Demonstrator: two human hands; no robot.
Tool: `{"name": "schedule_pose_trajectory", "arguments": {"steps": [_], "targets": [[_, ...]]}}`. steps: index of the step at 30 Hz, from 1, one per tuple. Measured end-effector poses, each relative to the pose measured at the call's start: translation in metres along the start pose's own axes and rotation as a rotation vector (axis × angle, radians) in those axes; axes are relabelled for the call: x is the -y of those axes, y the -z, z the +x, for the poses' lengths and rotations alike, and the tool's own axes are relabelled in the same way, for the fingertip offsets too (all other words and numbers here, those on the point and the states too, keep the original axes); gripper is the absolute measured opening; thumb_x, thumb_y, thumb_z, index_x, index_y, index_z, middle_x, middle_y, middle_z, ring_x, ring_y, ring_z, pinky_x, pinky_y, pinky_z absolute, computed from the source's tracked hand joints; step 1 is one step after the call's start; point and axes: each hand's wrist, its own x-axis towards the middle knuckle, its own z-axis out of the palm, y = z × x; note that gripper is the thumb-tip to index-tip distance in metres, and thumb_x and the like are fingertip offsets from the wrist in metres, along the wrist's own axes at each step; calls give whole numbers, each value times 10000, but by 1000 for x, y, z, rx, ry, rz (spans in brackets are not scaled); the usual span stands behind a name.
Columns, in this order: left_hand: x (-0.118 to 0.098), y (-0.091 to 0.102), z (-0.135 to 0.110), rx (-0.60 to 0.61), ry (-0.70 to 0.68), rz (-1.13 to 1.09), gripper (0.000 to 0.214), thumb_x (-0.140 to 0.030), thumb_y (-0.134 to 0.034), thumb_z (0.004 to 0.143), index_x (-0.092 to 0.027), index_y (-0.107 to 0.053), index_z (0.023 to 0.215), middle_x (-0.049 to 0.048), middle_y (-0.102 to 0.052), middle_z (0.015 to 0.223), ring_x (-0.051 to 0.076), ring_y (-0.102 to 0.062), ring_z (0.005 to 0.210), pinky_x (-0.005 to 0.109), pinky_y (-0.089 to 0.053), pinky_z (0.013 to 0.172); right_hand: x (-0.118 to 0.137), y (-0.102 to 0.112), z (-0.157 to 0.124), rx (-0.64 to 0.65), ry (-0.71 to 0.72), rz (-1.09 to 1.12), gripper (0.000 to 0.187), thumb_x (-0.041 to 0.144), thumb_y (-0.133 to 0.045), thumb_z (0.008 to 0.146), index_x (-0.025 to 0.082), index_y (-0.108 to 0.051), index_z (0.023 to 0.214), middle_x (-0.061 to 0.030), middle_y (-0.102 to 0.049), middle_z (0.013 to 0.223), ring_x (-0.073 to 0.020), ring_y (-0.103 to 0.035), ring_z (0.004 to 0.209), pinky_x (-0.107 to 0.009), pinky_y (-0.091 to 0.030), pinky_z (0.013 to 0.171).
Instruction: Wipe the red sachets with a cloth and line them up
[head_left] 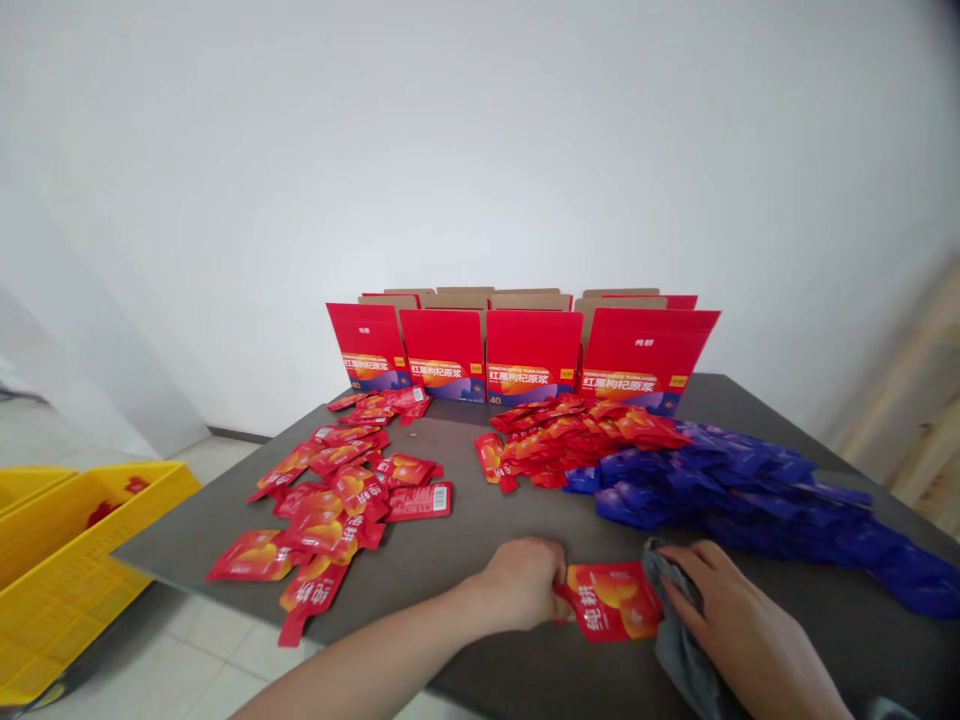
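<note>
My left hand (523,583) is closed in a pinch on the spout end of a red pouch (615,598) that lies flat on the dark table (450,560) near its front edge. My right hand (739,625) rests on a grey cloth (679,640) just right of that pouch, fingers curled over the cloth and touching the pouch's right edge. Several red pouches (337,500) are spread out to the left. Another heap of red pouches (577,430) lies at the centre back, and a long heap of blue pouches (750,490) runs to the right.
A row of open red cartons (525,355) stands along the table's back edge against the white wall. Yellow plastic crates (67,560) sit on the tiled floor to the left, with a few red pouches inside. A wooden frame (915,430) stands at the right.
</note>
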Motion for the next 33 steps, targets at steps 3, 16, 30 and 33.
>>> {"name": "schedule_pose_trajectory", "arguments": {"steps": [3, 16, 30, 33], "targets": [[-6, 0, 11, 5, -17, 26, 269, -427, -663, 742, -222, -674, 915, 37, -685, 889, 203, -627, 808, 237, -418, 631, 35, -11, -3, 35, 124, -24, 221, 344, -435, 896, 318, -582, 1060, 1, -583, 1024, -136, -638, 812, -245, -449, 590], [10, -10, 21, -89, -178, -170, 110, -314, -627, 759, -210, -598, 735, -24, -601, 680, 135, -513, 621, 212, -347, 574, -33, -19, -11, -39, -62, -122, 210, 345, -407, 880, 223, -561, 952, -47, -602, 881, -187, -644, 733, -305, -443, 615], [3, -50, 47, 182, -73, -1122, 179, -252, -536, 742, -192, -376, 798, -40, -558, 560, 140, -619, 496, 160, -400, 403, 37, -33, -16, -105, 76, -72, 184, 257, -486, 812, 255, -584, 967, -42, -641, 959, -171, -671, 752, -247, -485, 543], [10, -51, 44, 150, -70, -1174, 202, -253, -553, 701, -186, -378, 776, -9, -595, 619, 156, -646, 581, 184, -447, 431, 2, -33, -17, -100, -26, -30, 158, 296, -467, 823, 261, -592, 914, -30, -643, 889, -174, -673, 702, -268, -497, 551]]}}
